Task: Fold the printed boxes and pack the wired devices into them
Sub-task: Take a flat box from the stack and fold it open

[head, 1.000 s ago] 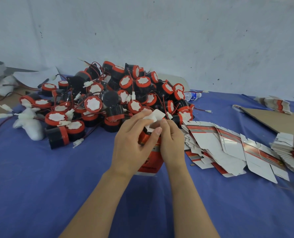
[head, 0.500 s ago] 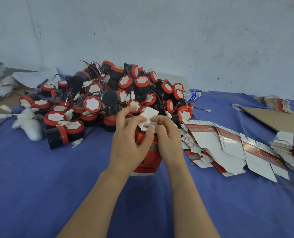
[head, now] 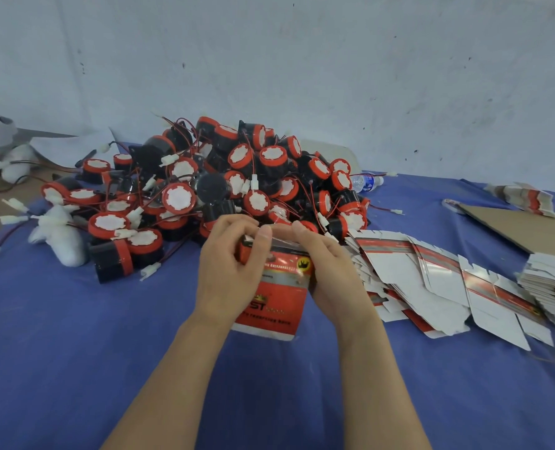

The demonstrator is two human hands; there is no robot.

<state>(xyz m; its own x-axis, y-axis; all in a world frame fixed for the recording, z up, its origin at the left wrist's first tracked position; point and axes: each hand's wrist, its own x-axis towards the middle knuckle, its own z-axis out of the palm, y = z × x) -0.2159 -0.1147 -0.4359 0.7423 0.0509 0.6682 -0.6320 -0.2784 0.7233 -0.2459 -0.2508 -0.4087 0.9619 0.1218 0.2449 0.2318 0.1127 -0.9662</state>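
Two hands close a printed box over a blue cloth. The white flap that stood up between the fingers half a second ago is now folded down out of sight, and the top looks shut or nearly so. That suggests this box is about finished and ready to set aside, though whether a device sits inside cannot be seen.

The left hand grips the box's left side, thumb laid across the top front edge and fingers curled over the lid. The right hand clasps the right side, fingers hooked over the far edge. Both forearms reach in from 6 o'clock and converge on the box at centre.

Devices lie heaped at its 12 o'clock, and flat boxes fan out at its 3 o'clock.
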